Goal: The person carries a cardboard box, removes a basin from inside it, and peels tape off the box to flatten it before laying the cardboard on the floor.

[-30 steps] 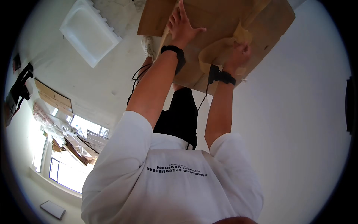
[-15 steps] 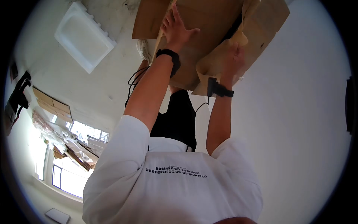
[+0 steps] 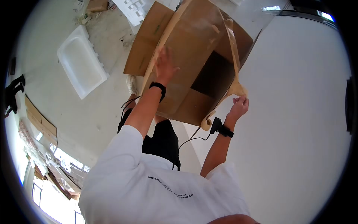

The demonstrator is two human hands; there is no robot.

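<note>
A large brown cardboard box [image 3: 186, 48] stands in front of my legs, with a flap [image 3: 147, 41] sticking out on its left and a dark opening [image 3: 214, 76] on the right. My left hand [image 3: 165, 67] lies against its upper face near the left edge, fingers spread. To the right, my right hand [image 3: 239, 107] pinches the crumpled end of a strip of brown packing tape [image 3: 234, 48]. That strip is pulled taut and still joins the box toward its far end. A curled piece of tape hangs near the closest corner. Both wrists wear black bands.
A white foam tray [image 3: 82, 61] lies on the floor at left. More white foam [image 3: 132, 11] and a small carton [image 3: 97, 5] are farther back. Flat cardboard [image 3: 41, 119] is at far left, a white wall [image 3: 291, 112] at right. A black cable runs between my wrists.
My right hand has pulled the tape up and away from the box, and the flap that was under it no longer stands out at right. My left hand stays on the box; the view has shifted.
</note>
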